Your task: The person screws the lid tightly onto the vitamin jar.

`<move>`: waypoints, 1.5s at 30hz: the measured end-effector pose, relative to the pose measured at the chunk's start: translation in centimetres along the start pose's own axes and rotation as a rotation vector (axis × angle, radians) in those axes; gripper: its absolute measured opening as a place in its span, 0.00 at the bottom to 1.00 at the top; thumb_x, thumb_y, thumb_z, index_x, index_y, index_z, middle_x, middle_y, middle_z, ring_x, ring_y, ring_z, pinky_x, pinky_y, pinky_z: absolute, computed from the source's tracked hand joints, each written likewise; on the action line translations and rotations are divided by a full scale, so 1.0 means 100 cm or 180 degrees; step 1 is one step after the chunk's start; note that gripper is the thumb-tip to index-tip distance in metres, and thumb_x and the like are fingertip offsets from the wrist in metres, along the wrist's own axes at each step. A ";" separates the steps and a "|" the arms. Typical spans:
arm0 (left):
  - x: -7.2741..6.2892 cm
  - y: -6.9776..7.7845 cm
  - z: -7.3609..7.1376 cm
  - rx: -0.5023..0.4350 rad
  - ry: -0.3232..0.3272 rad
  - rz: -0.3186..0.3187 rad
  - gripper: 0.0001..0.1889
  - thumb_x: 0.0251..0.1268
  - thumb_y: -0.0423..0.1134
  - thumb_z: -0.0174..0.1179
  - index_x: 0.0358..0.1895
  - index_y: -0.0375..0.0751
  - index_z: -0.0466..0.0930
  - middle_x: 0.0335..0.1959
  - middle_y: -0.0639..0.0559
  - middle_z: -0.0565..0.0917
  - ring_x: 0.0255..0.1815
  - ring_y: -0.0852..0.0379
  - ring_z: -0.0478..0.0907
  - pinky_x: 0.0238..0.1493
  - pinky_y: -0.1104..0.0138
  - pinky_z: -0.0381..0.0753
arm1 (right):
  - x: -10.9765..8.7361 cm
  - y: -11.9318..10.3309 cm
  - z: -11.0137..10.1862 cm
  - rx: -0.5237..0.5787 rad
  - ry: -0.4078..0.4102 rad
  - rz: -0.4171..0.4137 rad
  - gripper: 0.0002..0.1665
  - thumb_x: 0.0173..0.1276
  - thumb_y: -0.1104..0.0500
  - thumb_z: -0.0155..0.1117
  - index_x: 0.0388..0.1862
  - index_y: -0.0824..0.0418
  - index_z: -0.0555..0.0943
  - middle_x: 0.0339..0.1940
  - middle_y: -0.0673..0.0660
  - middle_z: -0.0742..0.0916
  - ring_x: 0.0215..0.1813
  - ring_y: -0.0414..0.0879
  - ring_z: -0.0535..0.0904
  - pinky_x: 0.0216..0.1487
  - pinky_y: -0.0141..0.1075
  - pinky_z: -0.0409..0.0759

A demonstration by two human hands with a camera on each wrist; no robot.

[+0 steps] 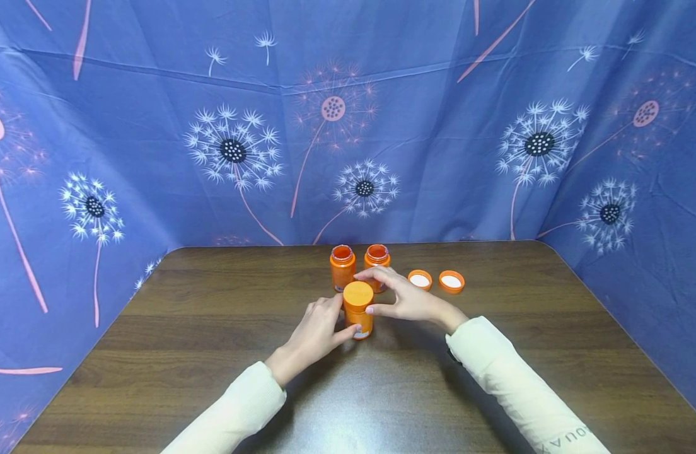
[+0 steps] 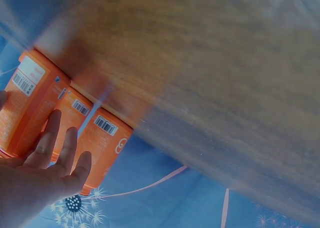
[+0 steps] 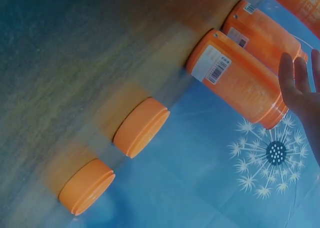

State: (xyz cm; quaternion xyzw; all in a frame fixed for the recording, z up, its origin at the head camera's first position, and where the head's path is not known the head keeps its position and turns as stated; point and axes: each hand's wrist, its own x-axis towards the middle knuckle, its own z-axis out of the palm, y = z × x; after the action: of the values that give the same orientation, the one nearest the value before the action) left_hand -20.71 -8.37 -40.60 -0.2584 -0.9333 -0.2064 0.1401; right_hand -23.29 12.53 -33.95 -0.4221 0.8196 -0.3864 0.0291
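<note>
A capped orange bottle (image 1: 359, 323) stands upright between both hands in the head view. My left hand (image 1: 314, 333) holds its body from the left, thumb across the front near the white label and fingers at the back. From the right, my right hand (image 1: 401, 297) spans the orange lid (image 1: 358, 295), with the thumb at its lower front edge and the fingertips behind it. In the left wrist view the left fingers (image 2: 51, 138) reach past the capped bottle (image 2: 30, 105). The right wrist view catches only a corner of that bottle (image 3: 300, 5).
Two uncapped orange bottles, one at the left (image 1: 342, 271) and one partly behind the right hand (image 1: 377, 255), stand at the back. Right of them, two orange lids, a nearer-in one (image 1: 420, 280) and an outer one (image 1: 451, 282), show white insides. A patterned blue cloth (image 1: 427, 208) surrounds the wooden table (image 1: 212, 328).
</note>
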 end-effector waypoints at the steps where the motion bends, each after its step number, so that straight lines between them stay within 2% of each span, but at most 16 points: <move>1: 0.000 0.000 0.000 0.0001 0.0001 -0.0001 0.26 0.53 0.53 0.62 0.51 0.43 0.69 0.32 0.51 0.80 0.33 0.56 0.71 0.44 0.58 0.69 | 0.000 0.001 0.000 -0.0006 -0.0031 -0.0047 0.32 0.57 0.64 0.66 0.60 0.67 0.67 0.57 0.62 0.74 0.54 0.51 0.70 0.53 0.36 0.74; 7: 0.000 0.000 -0.001 0.0023 -0.0014 -0.0017 0.26 0.54 0.54 0.62 0.51 0.42 0.69 0.33 0.51 0.80 0.35 0.56 0.73 0.46 0.57 0.70 | 0.003 0.022 0.003 -0.0001 -0.0106 -0.0246 0.31 0.59 0.65 0.63 0.62 0.65 0.66 0.60 0.62 0.73 0.61 0.54 0.66 0.56 0.38 0.73; 12: 0.000 0.001 -0.001 0.0014 -0.0026 -0.0017 0.26 0.54 0.53 0.62 0.51 0.42 0.69 0.33 0.51 0.80 0.34 0.56 0.72 0.45 0.57 0.70 | 0.004 0.039 0.005 -0.0012 -0.0149 -0.0263 0.30 0.61 0.60 0.62 0.62 0.60 0.67 0.61 0.54 0.73 0.63 0.49 0.65 0.56 0.40 0.73; 16: 0.000 0.001 -0.001 0.0001 -0.0014 -0.0014 0.26 0.54 0.53 0.62 0.51 0.43 0.69 0.34 0.51 0.80 0.34 0.56 0.72 0.45 0.57 0.70 | 0.005 0.043 0.004 0.0049 -0.0141 -0.0253 0.29 0.61 0.57 0.63 0.62 0.57 0.68 0.60 0.51 0.74 0.62 0.47 0.65 0.55 0.47 0.72; 21: 0.000 0.001 -0.001 -0.0018 -0.0017 -0.0021 0.25 0.54 0.53 0.62 0.50 0.43 0.69 0.33 0.51 0.80 0.33 0.57 0.71 0.44 0.58 0.69 | 0.005 0.041 0.005 0.0045 -0.0036 -0.0120 0.29 0.59 0.54 0.65 0.59 0.53 0.70 0.57 0.48 0.75 0.57 0.44 0.68 0.54 0.50 0.72; 22: 0.000 0.001 -0.001 -0.0016 -0.0021 -0.0024 0.25 0.54 0.53 0.62 0.51 0.43 0.69 0.33 0.51 0.80 0.33 0.57 0.71 0.44 0.58 0.69 | 0.005 0.036 0.005 0.0022 -0.0004 -0.0067 0.28 0.58 0.54 0.66 0.58 0.54 0.71 0.56 0.49 0.76 0.55 0.44 0.68 0.54 0.48 0.72; 30: 0.000 0.001 -0.001 -0.0019 -0.0032 -0.0033 0.25 0.54 0.53 0.62 0.50 0.44 0.69 0.32 0.52 0.80 0.34 0.57 0.72 0.44 0.58 0.69 | 0.005 0.041 0.014 -0.0010 0.0285 0.0094 0.27 0.53 0.49 0.70 0.51 0.48 0.72 0.49 0.46 0.76 0.50 0.50 0.70 0.52 0.41 0.71; 36: 0.000 0.001 -0.002 0.0019 -0.0012 -0.0002 0.24 0.53 0.53 0.63 0.49 0.44 0.69 0.31 0.52 0.79 0.33 0.57 0.71 0.42 0.60 0.69 | 0.005 0.032 0.020 0.0042 0.0439 0.0296 0.29 0.51 0.55 0.72 0.50 0.56 0.70 0.46 0.51 0.76 0.50 0.48 0.70 0.52 0.38 0.70; 41: 0.001 0.001 -0.002 0.0002 -0.0004 0.0007 0.22 0.53 0.52 0.63 0.46 0.44 0.70 0.30 0.51 0.79 0.32 0.57 0.71 0.41 0.60 0.68 | 0.003 0.010 0.017 0.0131 0.0449 0.0335 0.29 0.51 0.59 0.71 0.50 0.64 0.69 0.46 0.56 0.76 0.51 0.51 0.70 0.53 0.39 0.70; 45: 0.001 0.000 -0.001 0.0004 -0.0009 0.0000 0.22 0.53 0.52 0.63 0.46 0.44 0.70 0.30 0.52 0.79 0.32 0.58 0.71 0.41 0.61 0.68 | 0.002 0.001 0.015 0.0142 0.0442 0.0354 0.29 0.52 0.60 0.71 0.50 0.65 0.68 0.47 0.57 0.76 0.52 0.51 0.71 0.54 0.39 0.70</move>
State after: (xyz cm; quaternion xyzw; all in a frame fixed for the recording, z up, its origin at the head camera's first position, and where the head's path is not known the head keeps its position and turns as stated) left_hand -20.74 -8.38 -40.48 -0.2586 -0.9336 -0.2054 0.1389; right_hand -22.97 11.49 -35.03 -0.3473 0.8330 -0.4307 0.0030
